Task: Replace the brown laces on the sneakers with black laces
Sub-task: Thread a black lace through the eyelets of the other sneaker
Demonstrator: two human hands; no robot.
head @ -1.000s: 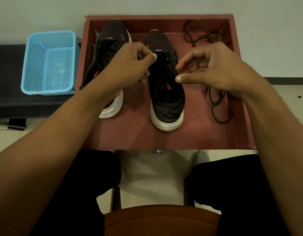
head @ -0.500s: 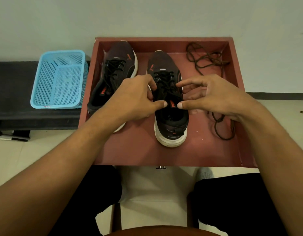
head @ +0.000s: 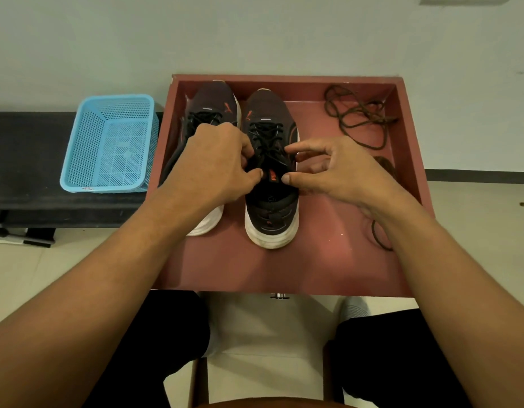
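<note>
Two dark sneakers with white soles stand side by side in a red-brown tray (head: 284, 269). The left sneaker (head: 209, 104) and the right sneaker (head: 271, 207) both carry black laces (head: 266, 134). My left hand (head: 216, 163) curls its fingers on the lace at the left side of the right sneaker's tongue. My right hand (head: 334, 172) reaches in from the right with thumb and forefinger bent around a lace strand by the tongue. Loose brown laces (head: 358, 119) lie in the tray's back right corner. Another brown lace (head: 380, 237) shows under my right wrist.
A light blue plastic basket (head: 110, 148) sits on a dark bench (head: 28, 160) left of the tray. A pale wall stands right behind the tray. My knees in black trousers (head: 155, 348) are below the tray's front edge.
Both hands have come down from above the right sneaker to its tongue and sit closer together there. The tray lies lower in the view as my head has tilted up.
</note>
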